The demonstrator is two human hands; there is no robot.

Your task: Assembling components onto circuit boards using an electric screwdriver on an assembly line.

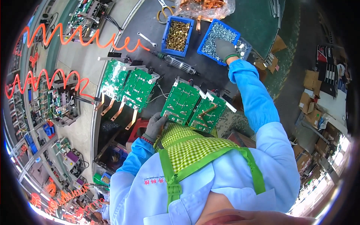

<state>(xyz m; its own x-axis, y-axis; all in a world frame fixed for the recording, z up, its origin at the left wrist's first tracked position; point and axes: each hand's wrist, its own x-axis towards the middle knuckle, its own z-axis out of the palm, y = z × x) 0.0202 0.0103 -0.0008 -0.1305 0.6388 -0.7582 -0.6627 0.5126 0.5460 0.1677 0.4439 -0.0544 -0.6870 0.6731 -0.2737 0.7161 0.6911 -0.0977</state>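
My right hand [225,49], in a grey glove, reaches into a blue bin [205,55] of small silver metal fasteners [212,36]. Its fingers look drawn together, and their tips are hidden among the pieces. Also gloved in grey, my left hand [154,126] grips the near left corner of a green circuit board [182,98]. Beside that board, on its right, lies a second circuit board [210,112] with a copper strip [205,111] across it. Another pair of boards stands to the left, with several bent copper strips [117,111] sticking out towards me.
A blue bin [186,50] of brass-coloured fasteners stands left of the silver ones. Around them are a power screwdriver [180,64], a wrench [146,39], scissors [164,13] and a plastic bag of copper parts [205,7]. Orange coiled hoses [80,40] hang at the left.
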